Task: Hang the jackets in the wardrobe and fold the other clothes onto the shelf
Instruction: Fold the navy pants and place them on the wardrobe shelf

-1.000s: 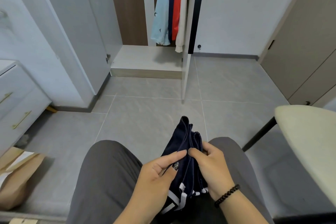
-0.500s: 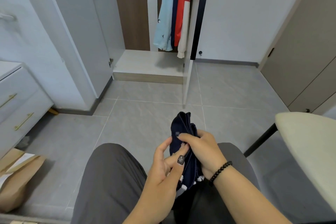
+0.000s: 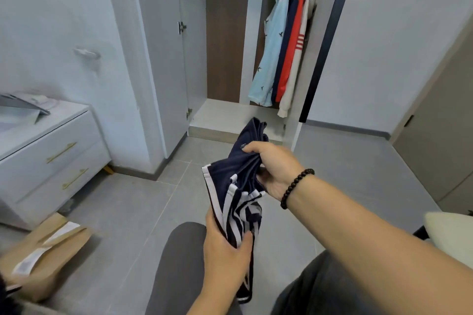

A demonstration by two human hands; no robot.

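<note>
Right hand [image 3: 272, 169]: fingers curled, bunching the upper end of a navy garment [image 3: 239, 186] with white stripes. Left hand [image 3: 225, 256]: thumb and fingers pinching its striped lower part. Garment held in the air above the person's lap, between both hands. Beyond: open wardrobe [image 3: 225, 33], four jackets [image 3: 284, 46] hanging inside, bare bottom shelf [image 3: 225, 116]. Left: drawer unit [image 3: 48, 151], cardboard box [image 3: 43, 256] on floor.

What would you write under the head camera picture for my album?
Both hands, left and right, hold a navy striped garment before the open wardrobe.
</note>
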